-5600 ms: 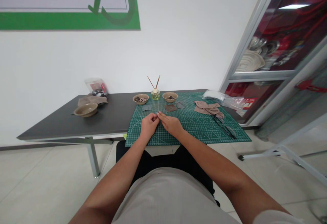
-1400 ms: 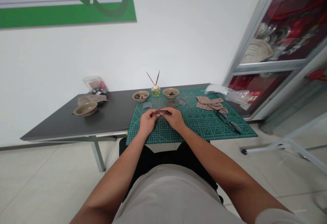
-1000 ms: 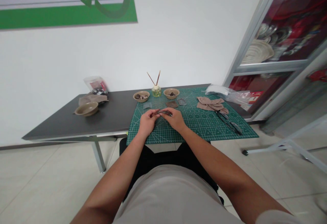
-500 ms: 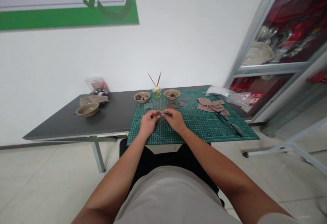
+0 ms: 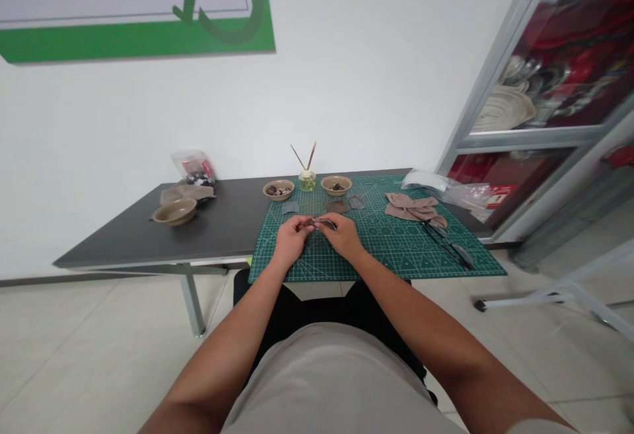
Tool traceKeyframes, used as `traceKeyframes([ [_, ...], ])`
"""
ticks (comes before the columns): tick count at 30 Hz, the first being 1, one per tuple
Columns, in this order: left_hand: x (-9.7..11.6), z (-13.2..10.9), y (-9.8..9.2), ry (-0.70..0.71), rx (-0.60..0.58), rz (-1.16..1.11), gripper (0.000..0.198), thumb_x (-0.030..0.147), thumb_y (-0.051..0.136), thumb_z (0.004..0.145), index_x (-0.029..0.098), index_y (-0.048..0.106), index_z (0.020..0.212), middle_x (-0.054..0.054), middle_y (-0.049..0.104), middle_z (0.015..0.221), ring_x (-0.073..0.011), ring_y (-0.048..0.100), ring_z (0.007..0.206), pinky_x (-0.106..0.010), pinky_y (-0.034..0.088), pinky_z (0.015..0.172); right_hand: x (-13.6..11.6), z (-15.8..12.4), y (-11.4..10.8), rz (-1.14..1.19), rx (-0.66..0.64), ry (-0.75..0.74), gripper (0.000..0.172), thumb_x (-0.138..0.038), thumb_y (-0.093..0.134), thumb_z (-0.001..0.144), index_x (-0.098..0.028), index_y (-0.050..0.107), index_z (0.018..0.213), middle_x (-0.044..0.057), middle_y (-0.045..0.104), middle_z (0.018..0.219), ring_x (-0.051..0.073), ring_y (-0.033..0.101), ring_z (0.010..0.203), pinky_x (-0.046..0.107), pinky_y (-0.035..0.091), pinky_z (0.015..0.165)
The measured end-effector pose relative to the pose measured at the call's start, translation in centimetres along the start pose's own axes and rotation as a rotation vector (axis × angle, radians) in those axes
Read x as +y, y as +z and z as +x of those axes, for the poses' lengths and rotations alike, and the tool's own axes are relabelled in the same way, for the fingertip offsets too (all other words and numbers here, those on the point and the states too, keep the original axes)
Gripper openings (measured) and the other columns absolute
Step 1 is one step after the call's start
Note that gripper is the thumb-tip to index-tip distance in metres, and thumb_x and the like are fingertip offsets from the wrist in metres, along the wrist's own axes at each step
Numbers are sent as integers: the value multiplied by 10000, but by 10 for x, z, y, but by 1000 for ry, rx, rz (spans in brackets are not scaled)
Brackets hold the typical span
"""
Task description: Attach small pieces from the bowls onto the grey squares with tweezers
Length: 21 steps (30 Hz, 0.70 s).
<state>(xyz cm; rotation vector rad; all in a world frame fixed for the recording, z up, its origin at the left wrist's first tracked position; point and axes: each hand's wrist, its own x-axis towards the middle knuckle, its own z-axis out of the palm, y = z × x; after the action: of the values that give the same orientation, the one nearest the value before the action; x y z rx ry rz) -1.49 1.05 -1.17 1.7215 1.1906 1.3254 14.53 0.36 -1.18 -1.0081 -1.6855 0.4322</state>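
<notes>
My left hand (image 5: pixel 290 238) and my right hand (image 5: pixel 345 236) meet above the green cutting mat (image 5: pixel 277 259). The right fingers pinch a thin grey-brown sheet (image 5: pixel 327 224), bent over at its edge. A small dark piece, too small to name, is closed between my left fingertips, touching or nearly touching the sheet. Just beyond the hands lie a brown square sheet (image 5: pixel 337 207), a grey square sheet (image 5: pixel 290 207) and a clear-looking small sheet (image 5: pixel 356 203). Two tan bowls, a left one (image 5: pixel 266 193) and a right one (image 5: pixel 325 189), hold small dark pieces.
Between the bowls stands a glass jar (image 5: pixel 308 183) with two sticks. On the right are a crumpled brown cloth (image 5: pixel 411 209), eyeglasses (image 5: pixel 450 249) and a plastic bag (image 5: pixel 446 187). Leftward, another bowl (image 5: pixel 174 213), a cloth (image 5: pixel 198 191) and a clear bag (image 5: pixel 191 164) rest on the dark table (image 5: pixel 123 236).
The view has shifted slightly, so everything sits a little further right and lower. Both hands stay together over the mat with nearly the same hold.
</notes>
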Motion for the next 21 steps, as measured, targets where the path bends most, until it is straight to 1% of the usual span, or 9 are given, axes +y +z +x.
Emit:
traceKeyframes([
  [5,-2,1,0,11,17,-15,216,215,634,742,166,709,938,-43,697,847,-167,611,775,-305,466,779,5,1,1,8,-2,34,117,-284,654,807,-227,720,885,24,727,849,174,655,777,298,484,740],
  [10,3,1,3,-1,7,39,191,204,640,736,171,709,910,-33,689,816,-157,600,743,-294,469,753,6,1,0,33,-7,37,126,-281,654,805,-231,728,895,26,733,881,172,660,807,299,485,769],
  [13,4,0,3,9,22,83,157,195,634,737,176,709,874,-33,690,816,-161,598,756,-297,466,762,4,1,-1,28,0,58,126,-292,649,808,-223,728,878,27,731,855,173,658,785,296,486,742],
  [17,3,0,2,-1,35,38,190,192,629,741,168,702,915,-37,697,845,-164,609,769,-300,467,769,3,0,0,-11,-2,73,131,-317,655,805,-222,722,864,22,722,805,174,646,728,295,479,695],
  [21,4,0,1,-1,29,57,169,196,640,735,166,700,891,-26,680,804,-155,591,728,-288,459,734,3,0,0,-24,1,35,129,-294,641,814,-226,716,894,29,726,857,180,654,780,307,483,736],
])
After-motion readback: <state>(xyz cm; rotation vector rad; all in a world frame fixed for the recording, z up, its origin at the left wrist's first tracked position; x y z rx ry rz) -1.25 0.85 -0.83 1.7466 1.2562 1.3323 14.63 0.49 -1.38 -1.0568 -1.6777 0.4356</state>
